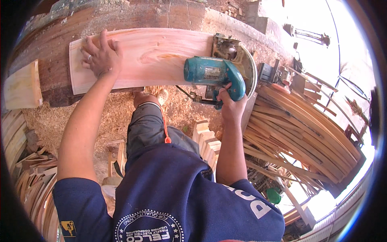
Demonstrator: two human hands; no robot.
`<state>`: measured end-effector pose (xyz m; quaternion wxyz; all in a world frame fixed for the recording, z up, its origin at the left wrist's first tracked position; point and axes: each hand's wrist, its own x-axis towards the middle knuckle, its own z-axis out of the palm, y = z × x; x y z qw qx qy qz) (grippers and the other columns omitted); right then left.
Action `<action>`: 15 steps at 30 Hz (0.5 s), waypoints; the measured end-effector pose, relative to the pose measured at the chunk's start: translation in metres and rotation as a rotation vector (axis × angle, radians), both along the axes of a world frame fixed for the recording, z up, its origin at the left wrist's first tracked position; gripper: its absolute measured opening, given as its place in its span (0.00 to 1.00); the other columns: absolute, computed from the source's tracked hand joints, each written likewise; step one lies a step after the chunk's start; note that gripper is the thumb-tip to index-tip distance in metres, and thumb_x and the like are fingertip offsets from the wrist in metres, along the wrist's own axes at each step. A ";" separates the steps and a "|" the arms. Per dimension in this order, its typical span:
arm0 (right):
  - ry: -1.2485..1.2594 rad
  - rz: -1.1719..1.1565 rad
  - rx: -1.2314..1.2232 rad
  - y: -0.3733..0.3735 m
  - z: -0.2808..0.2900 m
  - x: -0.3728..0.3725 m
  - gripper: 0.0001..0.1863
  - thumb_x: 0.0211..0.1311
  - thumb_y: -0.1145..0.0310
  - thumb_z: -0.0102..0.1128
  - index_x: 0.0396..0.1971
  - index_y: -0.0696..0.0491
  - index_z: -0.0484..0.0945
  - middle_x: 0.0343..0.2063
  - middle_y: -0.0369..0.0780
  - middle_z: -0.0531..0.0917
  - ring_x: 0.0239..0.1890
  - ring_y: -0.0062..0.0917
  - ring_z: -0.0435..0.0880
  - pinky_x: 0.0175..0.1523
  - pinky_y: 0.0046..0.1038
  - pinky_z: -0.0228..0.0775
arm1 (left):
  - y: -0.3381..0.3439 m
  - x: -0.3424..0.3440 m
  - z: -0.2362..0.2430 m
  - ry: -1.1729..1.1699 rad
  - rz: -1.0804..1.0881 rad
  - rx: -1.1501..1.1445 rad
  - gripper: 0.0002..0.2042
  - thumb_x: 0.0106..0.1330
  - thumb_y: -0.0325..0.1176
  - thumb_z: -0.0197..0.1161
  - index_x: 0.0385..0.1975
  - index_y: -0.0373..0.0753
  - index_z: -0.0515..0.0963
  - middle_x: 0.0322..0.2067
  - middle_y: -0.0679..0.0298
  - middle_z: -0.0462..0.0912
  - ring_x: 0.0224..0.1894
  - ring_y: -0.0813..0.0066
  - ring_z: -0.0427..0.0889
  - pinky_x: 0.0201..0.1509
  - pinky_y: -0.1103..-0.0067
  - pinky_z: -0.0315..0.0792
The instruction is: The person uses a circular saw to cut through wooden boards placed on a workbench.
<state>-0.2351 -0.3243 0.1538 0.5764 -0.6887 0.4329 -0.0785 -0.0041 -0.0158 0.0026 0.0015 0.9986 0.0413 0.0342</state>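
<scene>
A wide, pale wooden board (161,48) lies across a worn brown workbench (52,48). My left hand (101,55) rests flat on the board's left part, fingers spread. A teal circular saw (207,69) sits at the board's right end, its metal base and curved guard beyond the motor. My right hand (231,101) is wrapped round the saw's rear handle. The blade is hidden under the guard and base, so I cannot tell how it meets the wood. A dark cord or rod hangs from the saw's near side.
A pale board piece (22,86) stands at the bench's left end. Sawdust (60,125) covers the floor. Long wooden strips (298,129) are stacked at the right, with more offcuts (36,181) at lower left. A dark machine part (268,72) lies right of the saw.
</scene>
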 end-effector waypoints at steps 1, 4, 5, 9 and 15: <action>0.004 0.019 -0.011 0.000 0.001 0.002 0.07 0.59 0.79 0.66 0.36 0.55 0.79 0.24 0.33 0.80 0.25 0.16 0.79 0.32 0.22 0.71 | 0.001 0.000 -0.002 -0.017 -0.005 -0.003 0.29 0.72 0.57 0.54 0.74 0.71 0.63 0.79 0.52 0.48 0.78 0.30 0.49 0.70 0.33 0.49; 0.016 0.002 -0.004 -0.001 0.001 0.004 0.07 0.59 0.79 0.66 0.36 0.55 0.79 0.24 0.33 0.80 0.25 0.16 0.79 0.32 0.22 0.70 | 0.000 -0.001 0.000 -0.027 -0.017 -0.006 0.29 0.72 0.57 0.54 0.74 0.71 0.63 0.79 0.52 0.49 0.77 0.29 0.50 0.70 0.32 0.49; 0.018 0.005 -0.004 -0.001 0.001 0.006 0.07 0.59 0.79 0.66 0.36 0.55 0.79 0.24 0.33 0.80 0.25 0.16 0.79 0.32 0.22 0.70 | 0.000 -0.002 0.001 -0.016 -0.018 -0.005 0.29 0.72 0.57 0.54 0.74 0.71 0.63 0.79 0.52 0.50 0.77 0.28 0.50 0.70 0.32 0.49; -0.007 0.018 -0.012 -0.003 0.000 0.010 0.06 0.59 0.79 0.65 0.35 0.55 0.78 0.24 0.33 0.80 0.24 0.16 0.79 0.31 0.22 0.70 | 0.002 -0.003 -0.001 -0.026 -0.016 0.004 0.29 0.72 0.57 0.55 0.74 0.71 0.63 0.78 0.51 0.51 0.77 0.28 0.51 0.70 0.32 0.50; 0.004 0.024 -0.014 -0.004 0.000 0.013 0.06 0.58 0.79 0.66 0.34 0.55 0.78 0.23 0.33 0.80 0.24 0.16 0.78 0.31 0.22 0.70 | 0.000 -0.003 -0.001 -0.033 -0.009 0.008 0.29 0.72 0.57 0.55 0.74 0.71 0.63 0.78 0.52 0.51 0.77 0.28 0.52 0.70 0.33 0.51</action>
